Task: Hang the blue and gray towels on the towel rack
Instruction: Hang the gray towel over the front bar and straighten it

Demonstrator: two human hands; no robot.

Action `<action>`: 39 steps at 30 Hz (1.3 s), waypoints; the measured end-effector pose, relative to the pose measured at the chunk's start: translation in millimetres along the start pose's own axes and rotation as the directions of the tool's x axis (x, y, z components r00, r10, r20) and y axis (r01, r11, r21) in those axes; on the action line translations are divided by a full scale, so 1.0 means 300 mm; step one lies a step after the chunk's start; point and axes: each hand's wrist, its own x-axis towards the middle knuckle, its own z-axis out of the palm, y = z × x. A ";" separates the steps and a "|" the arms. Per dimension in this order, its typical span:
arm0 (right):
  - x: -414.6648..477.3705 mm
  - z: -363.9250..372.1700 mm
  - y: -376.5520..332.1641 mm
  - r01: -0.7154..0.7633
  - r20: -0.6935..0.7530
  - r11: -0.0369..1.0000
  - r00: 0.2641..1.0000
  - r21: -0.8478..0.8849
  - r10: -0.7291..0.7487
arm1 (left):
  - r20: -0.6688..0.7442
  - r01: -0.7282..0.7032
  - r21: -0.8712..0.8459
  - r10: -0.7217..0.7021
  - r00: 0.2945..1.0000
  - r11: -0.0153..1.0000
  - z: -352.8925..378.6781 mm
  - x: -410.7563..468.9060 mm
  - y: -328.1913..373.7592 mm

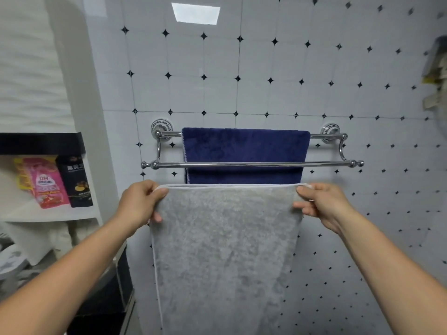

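Observation:
A chrome double-bar towel rack (324, 163) is fixed to the tiled wall. The dark blue towel (244, 147) hangs over its rear, upper bar, behind the front bar. I hold the gray towel (225, 250) stretched flat just below the front bar, its white-trimmed top edge level. My left hand (141, 201) pinches the top left corner. My right hand (319, 205) pinches the top right corner. The gray towel hangs down out of the frame's bottom and touches no bar.
A white shelf unit (48, 216) stands at the left, holding a pink pouch (48, 184) and a black pouch (76, 182). Something blurred hangs on the wall at the far right edge (435, 76). White tiles with black diamonds cover the wall.

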 end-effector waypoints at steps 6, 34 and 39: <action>0.044 -0.003 -0.040 0.067 -0.165 0.986 0.985 0.152 -0.041 | 0.130 0.227 -0.439 -0.189 0.973 0.869 0.052 0.049 0.082; 0.473 -0.076 0.016 -0.109 0.242 0.509 0.949 0.854 -0.203 | 0.069 0.077 -0.996 -0.194 0.979 0.037 0.340 0.202 0.223; 0.484 -0.006 -0.048 -0.108 0.129 0.570 0.992 0.815 0.003 | 0.003 0.030 -0.997 -0.351 0.936 0.072 0.385 0.240 0.291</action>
